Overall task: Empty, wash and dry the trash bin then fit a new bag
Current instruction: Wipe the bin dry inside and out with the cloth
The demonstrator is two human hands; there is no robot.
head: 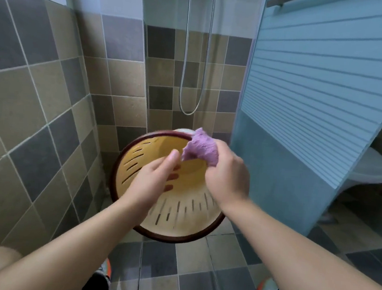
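Right hand (225, 174) pinches crumpled purple cloth (200, 149) at one o'clock on slotted yellow plastic bin (179, 215); left hand (152, 180), fingers curled inside the wall, may slip if wet.

The trash bin (175, 210) is a round, cream-yellow plastic basket with a dark maroon rim and rows of narrow vertical slots through its wall. It is held up above the tiled floor, tilted so its open mouth faces the camera, and its inside is bare with no bag fitted. A crumpled purple cloth (200, 149) sits against the far upper part of the rim, bunched and partly blurred.
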